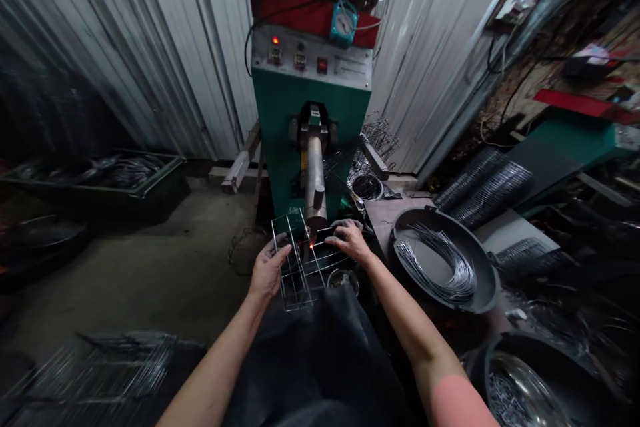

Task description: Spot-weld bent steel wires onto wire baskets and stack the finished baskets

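Observation:
A rectangular wire basket frame (300, 267) sits in front of a green spot-welding machine (310, 100). Its steel electrode (315, 180) comes down onto the wires, and a small orange spark (311, 246) glows at the contact point. My left hand (269, 270) grips the near-left side of the frame. My right hand (349, 240) holds the wires on the far-right side, close to the electrode. The lower electrode is hidden behind the wires and hands.
A black round pan (445, 260) holds coiled steel wire to my right, and another pan (525, 373) holds wire pieces below it. A small metal bowl (343, 281) sits beneath my right forearm. Wire bundles, green crates and corrugated metal walls surround the machine.

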Demonstrator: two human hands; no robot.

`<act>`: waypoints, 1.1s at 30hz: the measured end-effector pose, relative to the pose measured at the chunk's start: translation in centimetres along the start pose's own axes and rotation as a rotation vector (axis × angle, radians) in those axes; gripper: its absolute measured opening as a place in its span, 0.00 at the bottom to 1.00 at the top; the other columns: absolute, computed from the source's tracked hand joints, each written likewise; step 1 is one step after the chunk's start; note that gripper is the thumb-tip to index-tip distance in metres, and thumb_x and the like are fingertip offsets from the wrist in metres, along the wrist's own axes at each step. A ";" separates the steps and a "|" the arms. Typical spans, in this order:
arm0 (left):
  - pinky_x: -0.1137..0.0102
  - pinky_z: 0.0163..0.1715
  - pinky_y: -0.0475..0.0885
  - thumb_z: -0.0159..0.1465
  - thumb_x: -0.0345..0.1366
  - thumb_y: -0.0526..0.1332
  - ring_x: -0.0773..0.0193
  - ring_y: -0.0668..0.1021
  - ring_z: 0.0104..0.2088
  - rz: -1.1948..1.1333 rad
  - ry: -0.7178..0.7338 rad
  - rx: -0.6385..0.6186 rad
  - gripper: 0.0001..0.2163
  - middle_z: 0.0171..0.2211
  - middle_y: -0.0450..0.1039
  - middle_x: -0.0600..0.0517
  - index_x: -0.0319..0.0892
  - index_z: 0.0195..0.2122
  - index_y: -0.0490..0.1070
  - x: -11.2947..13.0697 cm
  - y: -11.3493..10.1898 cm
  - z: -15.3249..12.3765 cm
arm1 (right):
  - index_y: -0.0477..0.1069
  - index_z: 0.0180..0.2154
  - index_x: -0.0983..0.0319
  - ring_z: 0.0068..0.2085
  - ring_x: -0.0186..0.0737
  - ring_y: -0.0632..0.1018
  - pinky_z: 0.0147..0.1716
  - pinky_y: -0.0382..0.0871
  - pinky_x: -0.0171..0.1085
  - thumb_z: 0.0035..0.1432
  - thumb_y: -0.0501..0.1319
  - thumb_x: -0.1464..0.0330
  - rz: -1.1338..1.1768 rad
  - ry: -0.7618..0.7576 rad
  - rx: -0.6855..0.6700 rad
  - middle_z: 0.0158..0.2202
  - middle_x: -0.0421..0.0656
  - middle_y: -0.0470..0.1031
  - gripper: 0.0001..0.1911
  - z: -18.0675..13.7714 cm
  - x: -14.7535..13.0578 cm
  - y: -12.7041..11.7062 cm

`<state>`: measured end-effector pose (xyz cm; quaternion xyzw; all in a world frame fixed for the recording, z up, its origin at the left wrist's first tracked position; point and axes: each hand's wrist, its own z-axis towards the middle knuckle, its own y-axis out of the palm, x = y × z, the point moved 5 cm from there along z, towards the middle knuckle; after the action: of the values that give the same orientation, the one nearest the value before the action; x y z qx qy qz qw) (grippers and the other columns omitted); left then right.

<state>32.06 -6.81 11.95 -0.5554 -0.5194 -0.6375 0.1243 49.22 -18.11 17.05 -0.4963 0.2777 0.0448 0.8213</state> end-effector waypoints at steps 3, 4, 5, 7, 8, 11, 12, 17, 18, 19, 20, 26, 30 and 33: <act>0.81 0.25 0.63 0.42 0.35 0.71 0.75 0.70 0.24 0.010 -0.021 -0.026 0.25 0.25 0.71 0.57 0.39 0.43 0.71 -0.3 -2.2 -1.6 | 0.72 0.31 0.59 0.48 0.44 0.69 0.49 0.53 0.47 0.54 0.62 0.60 -0.011 -0.117 -0.026 0.44 0.45 0.73 0.09 -2.5 -1.7 -0.5; 0.81 0.24 0.63 0.43 0.35 0.71 0.75 0.70 0.23 0.016 -0.036 -0.025 0.25 0.24 0.70 0.57 0.40 0.43 0.71 -0.4 -3.3 -2.4 | 0.71 0.36 0.58 0.48 0.44 0.69 0.49 0.54 0.47 0.54 0.62 0.61 -0.003 -0.157 -0.037 0.44 0.45 0.73 0.09 -3.5 -2.1 -0.8; 0.81 0.23 0.63 0.43 0.35 0.71 0.76 0.69 0.22 0.016 -0.053 -0.016 0.24 0.22 0.68 0.58 0.41 0.43 0.71 -0.4 -4.7 -3.1 | 0.70 0.41 0.57 0.49 0.44 0.70 0.49 0.55 0.47 0.54 0.62 0.62 0.010 -0.184 -0.038 0.45 0.46 0.72 0.13 -4.5 -2.3 -1.2; 0.80 0.22 0.65 0.43 0.35 0.71 0.75 0.68 0.19 0.003 -0.084 0.026 0.19 0.18 0.64 0.60 0.42 0.37 0.73 -0.3 -7.6 -4.7 | 0.66 0.48 0.57 0.48 0.45 0.71 0.49 0.58 0.46 0.54 0.62 0.63 0.050 -0.176 0.001 0.45 0.47 0.72 0.20 -6.4 -1.9 -2.4; 0.79 0.23 0.67 0.43 0.36 0.70 0.74 0.68 0.19 -0.007 -0.097 0.061 0.15 0.16 0.62 0.60 0.42 0.34 0.73 -0.1 -9.0 -5.6 | 0.65 0.50 0.57 0.47 0.45 0.71 0.48 0.60 0.46 0.54 0.61 0.63 0.078 -0.149 0.036 0.45 0.47 0.72 0.21 -7.1 -1.4 -3.2; 0.71 0.31 0.73 0.44 0.36 0.69 0.69 0.73 0.24 -0.075 -0.115 0.206 0.10 0.17 0.66 0.58 0.44 0.25 0.70 0.7 -12.7 -7.9 | 0.67 0.47 0.58 0.42 0.43 0.73 0.42 0.66 0.43 0.53 0.61 0.60 0.172 -0.088 0.112 0.41 0.46 0.73 0.19 -8.5 -0.9 -5.4; 0.68 0.34 0.74 0.44 0.36 0.69 0.67 0.74 0.27 -0.103 -0.115 0.246 0.09 0.20 0.69 0.57 0.44 0.24 0.70 1.1 -13.6 -8.5 | 0.69 0.44 0.58 0.40 0.43 0.74 0.40 0.67 0.42 0.53 0.61 0.59 0.198 -0.092 0.113 0.39 0.46 0.73 0.18 -8.6 -1.4 -6.0; 0.68 0.39 0.72 0.42 0.36 0.69 0.63 0.76 0.33 -0.052 -0.045 0.183 0.12 0.28 0.74 0.54 0.43 0.27 0.72 3.7 -15.0 -9.0 | 0.72 0.29 0.59 0.30 0.39 0.73 0.31 0.67 0.38 0.53 0.59 0.53 0.251 -0.240 0.121 0.27 0.43 0.72 0.16 -7.9 -7.9 -7.7; 0.69 0.40 0.71 0.42 0.37 0.69 0.63 0.75 0.36 -0.007 0.003 0.188 0.13 0.30 0.75 0.54 0.43 0.30 0.73 4.6 -15.0 -8.9 | 0.71 0.27 0.59 0.29 0.38 0.72 0.30 0.67 0.37 0.53 0.59 0.52 0.244 -0.274 0.133 0.25 0.43 0.71 0.17 -7.7 -9.3 -7.8; 0.70 0.42 0.69 0.43 0.38 0.69 0.63 0.75 0.38 0.039 0.069 0.213 0.15 0.32 0.75 0.54 0.44 0.33 0.73 5.7 -14.9 -9.0 | 0.71 0.26 0.59 0.28 0.38 0.72 0.29 0.66 0.37 0.53 0.58 0.52 0.232 -0.309 0.139 0.24 0.43 0.71 0.18 -7.3 -10.7 -7.8; 0.70 0.44 0.68 0.45 0.39 0.68 0.63 0.74 0.41 0.087 0.154 0.240 0.16 0.35 0.75 0.54 0.45 0.35 0.73 6.9 -14.6 -9.2 | 0.71 0.26 0.60 0.27 0.37 0.71 0.29 0.66 0.36 0.54 0.57 0.51 0.213 -0.342 0.134 0.23 0.43 0.71 0.19 -7.0 -11.9 -7.6; 0.67 0.50 0.62 0.50 0.42 0.66 0.56 0.71 0.48 0.579 0.462 -0.139 0.19 0.43 0.73 0.49 0.45 0.44 0.73 13.0 -5.2 -12.2 | 0.71 0.24 0.61 0.27 0.35 0.72 0.28 0.63 0.32 0.54 0.57 0.50 0.129 -0.406 -0.054 0.23 0.41 0.72 0.21 -5.3 -16.3 -5.3; 0.68 0.39 0.68 0.47 0.43 0.67 0.56 0.74 0.38 0.613 0.428 -0.304 0.15 0.33 0.75 0.48 0.42 0.35 0.77 14.5 0.4 -11.7 | 0.72 0.24 0.63 0.26 0.33 0.72 0.26 0.61 0.30 0.50 0.61 0.53 0.228 -0.268 -0.062 0.21 0.38 0.71 0.19 -4.0 -16.4 -6.3; 0.73 0.24 0.67 0.44 0.45 0.69 0.64 0.72 0.25 0.496 0.315 -0.316 0.17 0.23 0.71 0.51 0.40 0.32 0.76 15.1 2.2 -9.8 | 0.75 0.32 0.63 0.31 0.35 0.73 0.30 0.63 0.31 0.51 0.61 0.56 0.359 -0.188 -0.047 0.27 0.38 0.74 0.16 -3.1 -15.1 -7.9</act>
<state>22.66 -9.24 27.28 -0.5720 -0.2375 -0.7383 0.2670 37.98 -21.66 29.74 -0.4517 0.2825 0.2431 0.8106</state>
